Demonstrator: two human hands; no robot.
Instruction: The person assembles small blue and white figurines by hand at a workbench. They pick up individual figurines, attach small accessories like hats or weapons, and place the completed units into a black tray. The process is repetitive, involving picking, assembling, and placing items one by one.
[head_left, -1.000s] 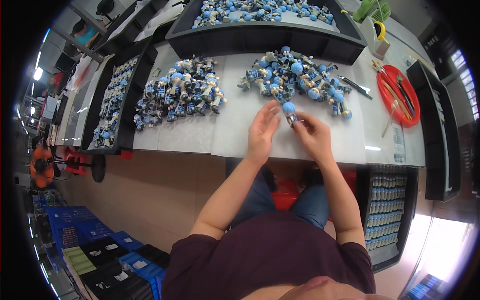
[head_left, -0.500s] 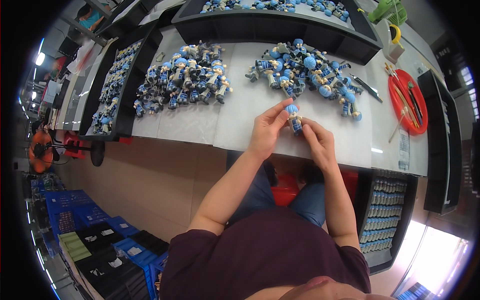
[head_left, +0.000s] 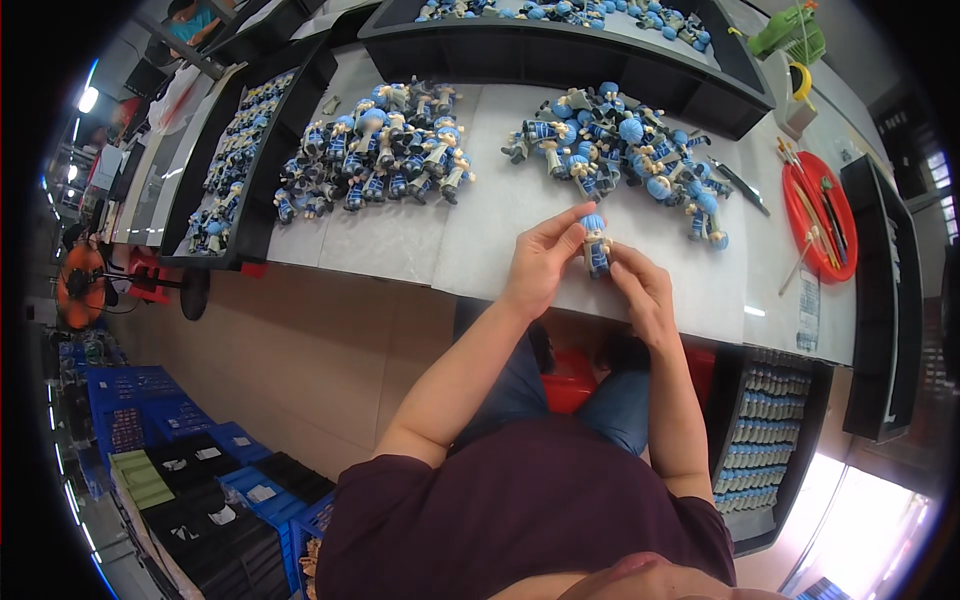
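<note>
A small blue-haired figurine (head_left: 596,252) in a blue and grey outfit is upright between my hands, above the near part of the white tabletop (head_left: 480,230). My left hand (head_left: 545,258) pinches it by the head, thumb and fingers closed. From the other side, my right hand (head_left: 642,286) grips its lower body with thumb and fingertips. Just beyond my hands lies a loose pile of similar figurines (head_left: 630,150). Another heap of figurines (head_left: 385,150) lies farther left.
A black tray (head_left: 570,50) with figurines stands at the back, another black tray (head_left: 262,180) at the left. On the right are a black pen-like tool (head_left: 740,186), a red dish (head_left: 843,215) with brushes and a tape dispenser (head_left: 793,100). A tray of lined-up figurines (head_left: 757,430) sits low right.
The view has shifted slightly. The figurine stays between both hands, turned a little and now more upright.
</note>
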